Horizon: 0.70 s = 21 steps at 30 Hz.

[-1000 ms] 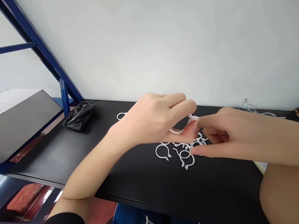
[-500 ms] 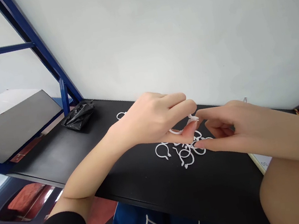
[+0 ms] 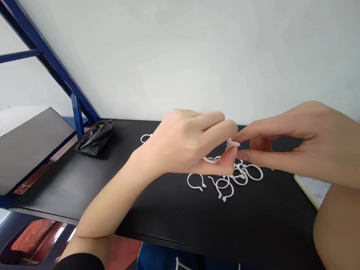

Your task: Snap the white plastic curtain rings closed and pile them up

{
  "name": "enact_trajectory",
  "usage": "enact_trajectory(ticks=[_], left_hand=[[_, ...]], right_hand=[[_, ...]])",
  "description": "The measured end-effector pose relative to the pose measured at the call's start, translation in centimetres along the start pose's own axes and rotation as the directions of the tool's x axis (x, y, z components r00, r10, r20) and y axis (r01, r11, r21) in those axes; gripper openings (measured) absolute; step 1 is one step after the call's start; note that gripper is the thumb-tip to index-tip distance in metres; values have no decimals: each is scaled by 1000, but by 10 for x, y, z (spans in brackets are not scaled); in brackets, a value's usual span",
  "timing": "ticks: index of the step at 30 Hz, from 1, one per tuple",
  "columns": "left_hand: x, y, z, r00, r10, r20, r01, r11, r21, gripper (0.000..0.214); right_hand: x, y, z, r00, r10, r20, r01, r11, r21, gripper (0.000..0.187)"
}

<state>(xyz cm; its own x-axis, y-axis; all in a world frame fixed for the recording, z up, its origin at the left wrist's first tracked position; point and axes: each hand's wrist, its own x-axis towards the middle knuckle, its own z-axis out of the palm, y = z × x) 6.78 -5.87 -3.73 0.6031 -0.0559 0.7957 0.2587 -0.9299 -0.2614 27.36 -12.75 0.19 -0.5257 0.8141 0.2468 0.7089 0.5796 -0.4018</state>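
My left hand [image 3: 188, 145] hovers above the black table [image 3: 165, 218], fingers curled and pinching a white plastic ring [image 3: 215, 157] between thumb and fingers. My right hand [image 3: 306, 143] comes in from the right, thumb and forefinger closed on the same ring's end near its small tabs. Below both hands lies a pile of several white plastic rings [image 3: 227, 180] on the table. One more white ring [image 3: 146, 138] lies at the back, partly hidden by my left hand.
A crumpled black plastic bag [image 3: 95, 138] lies at the table's back left, by a blue metal frame [image 3: 77, 112]. A grey sloped panel [image 3: 16, 150] stands to the left. A white card or phone [image 3: 315, 189] pokes out under my right forearm. A white wall is behind.
My right hand has risen from the pile of rings and brought its fingertips onto the ring that my left hand holds. My left hand has barely moved.
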Motion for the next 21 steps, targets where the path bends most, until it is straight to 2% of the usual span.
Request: enact_trajectory(ticks=[10, 21], left_hand=[[0, 0, 0, 1000, 12, -19, -12, 1000, -9, 14], [0, 0, 0, 1000, -3, -6, 3, 1000, 5, 17]], right_hand=[[3, -5, 0, 999, -33, -40, 34, 999, 14, 11], [3, -9, 0, 999, 25, -26, -25, 1000, 14, 20]])
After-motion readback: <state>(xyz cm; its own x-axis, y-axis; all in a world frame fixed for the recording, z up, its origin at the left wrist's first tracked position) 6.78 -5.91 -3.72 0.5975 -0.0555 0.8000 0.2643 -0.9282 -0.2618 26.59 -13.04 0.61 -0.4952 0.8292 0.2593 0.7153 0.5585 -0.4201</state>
